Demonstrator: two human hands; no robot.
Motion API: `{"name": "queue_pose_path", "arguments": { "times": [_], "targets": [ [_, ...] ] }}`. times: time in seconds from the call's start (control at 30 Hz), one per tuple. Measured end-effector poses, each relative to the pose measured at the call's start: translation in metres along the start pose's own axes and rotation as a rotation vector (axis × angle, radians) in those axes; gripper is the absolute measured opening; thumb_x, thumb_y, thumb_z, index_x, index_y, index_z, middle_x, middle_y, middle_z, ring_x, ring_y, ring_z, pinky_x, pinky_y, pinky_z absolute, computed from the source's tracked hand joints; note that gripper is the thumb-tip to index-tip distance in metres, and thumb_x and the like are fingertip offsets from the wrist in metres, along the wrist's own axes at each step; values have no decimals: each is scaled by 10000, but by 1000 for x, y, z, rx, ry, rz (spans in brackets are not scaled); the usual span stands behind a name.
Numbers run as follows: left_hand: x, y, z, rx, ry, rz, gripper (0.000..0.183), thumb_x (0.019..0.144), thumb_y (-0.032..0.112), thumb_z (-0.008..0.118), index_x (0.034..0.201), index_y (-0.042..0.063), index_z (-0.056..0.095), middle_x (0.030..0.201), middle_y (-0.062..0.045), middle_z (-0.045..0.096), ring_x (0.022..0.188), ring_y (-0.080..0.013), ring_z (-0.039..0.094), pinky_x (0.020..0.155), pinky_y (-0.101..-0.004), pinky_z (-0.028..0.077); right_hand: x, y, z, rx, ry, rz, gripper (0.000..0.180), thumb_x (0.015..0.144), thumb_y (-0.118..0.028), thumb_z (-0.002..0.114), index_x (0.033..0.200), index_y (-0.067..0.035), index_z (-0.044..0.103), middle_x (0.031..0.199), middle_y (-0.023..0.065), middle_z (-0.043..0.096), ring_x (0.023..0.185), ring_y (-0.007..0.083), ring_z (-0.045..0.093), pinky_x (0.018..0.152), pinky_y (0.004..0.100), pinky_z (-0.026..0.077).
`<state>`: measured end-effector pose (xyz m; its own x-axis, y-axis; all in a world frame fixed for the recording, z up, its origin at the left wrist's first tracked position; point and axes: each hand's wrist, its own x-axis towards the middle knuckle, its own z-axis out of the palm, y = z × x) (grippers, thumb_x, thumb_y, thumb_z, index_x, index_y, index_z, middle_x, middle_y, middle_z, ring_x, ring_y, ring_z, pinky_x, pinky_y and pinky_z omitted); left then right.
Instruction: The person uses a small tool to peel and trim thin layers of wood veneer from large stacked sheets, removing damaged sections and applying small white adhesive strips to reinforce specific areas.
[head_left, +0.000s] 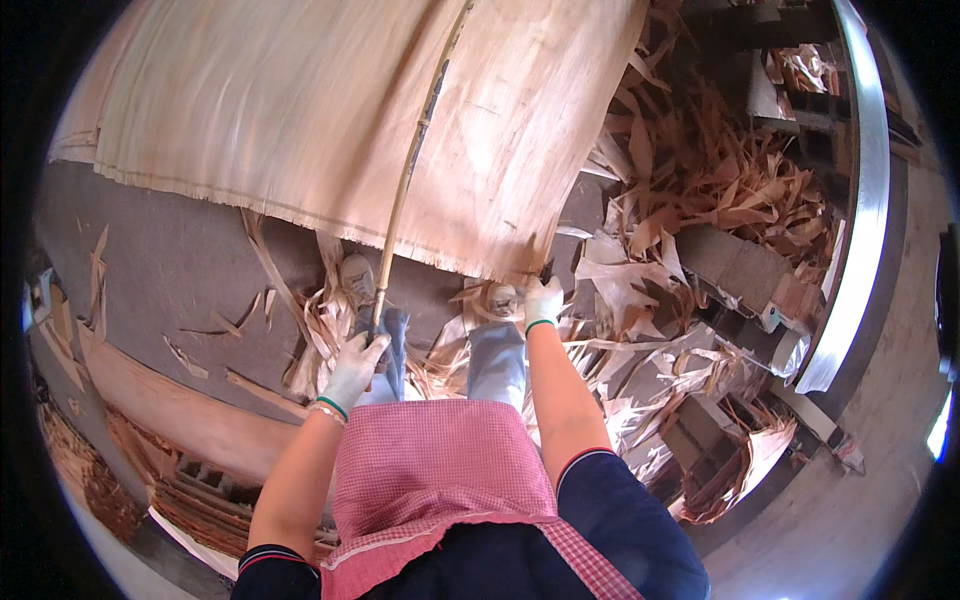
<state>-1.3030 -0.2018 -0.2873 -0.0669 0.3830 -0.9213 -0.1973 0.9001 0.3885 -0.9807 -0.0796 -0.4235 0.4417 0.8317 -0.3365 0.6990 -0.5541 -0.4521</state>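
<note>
My left hand (355, 365), in a white work glove with a green cuff, is closed around the lower end of a long bamboo pole (417, 142). The pole runs up and away across a broad, thin wood veneer sheet (300, 97) with a frayed near edge. At the sheet's near right corner, my gloved right hand (544, 300) grips the edge. Something small and dark shows above its fingers; I cannot tell what it is. My shoes stand just below the sheet's near edge, among veneer scraps.
Torn veneer strips (727, 202) are heaped at the right, beside concrete blocks (731, 259) and a long shiny metal strip (851, 225). Scraps litter the floor (172, 255) around my feet. A stack of veneer sheets (199, 517) lies behind me on the left.
</note>
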Motion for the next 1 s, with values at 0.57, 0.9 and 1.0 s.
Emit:
{"name": "queue_pose_path", "arguments": {
  "times": [0.57, 0.9, 1.0],
  "targets": [
    [73, 74, -46, 423, 409, 742, 280, 880, 294, 619, 1002, 43, 596, 722, -218, 617, 671, -423, 590, 641, -464, 465, -138, -385, -69, 460, -485, -709, 173, 766, -37, 603, 933, 5, 592, 1228, 219, 510, 1087, 342, 559, 893, 401, 465],
    [78, 52, -106, 747, 347, 623, 257, 925, 256, 512, 1040, 27, 506, 823, -262, 632, 782, -451, 613, 679, -545, 465, -164, -491, 42, 281, -426, -790, 207, 839, -169, 598, 966, -11, 563, 1264, 212, 518, 940, 417, 606, 773, 463, 498],
    [64, 58, -116, 729, 393, 683, 249, 930, 266, 506, 1000, 28, 502, 765, -246, 623, 722, -444, 608, 641, -544, 457, -184, -510, -4, 473, -289, -849, 165, 815, -116, 624, 926, -5, 572, 1258, 234, 519, 965, 409, 604, 782, 438, 495]
  ]
}}
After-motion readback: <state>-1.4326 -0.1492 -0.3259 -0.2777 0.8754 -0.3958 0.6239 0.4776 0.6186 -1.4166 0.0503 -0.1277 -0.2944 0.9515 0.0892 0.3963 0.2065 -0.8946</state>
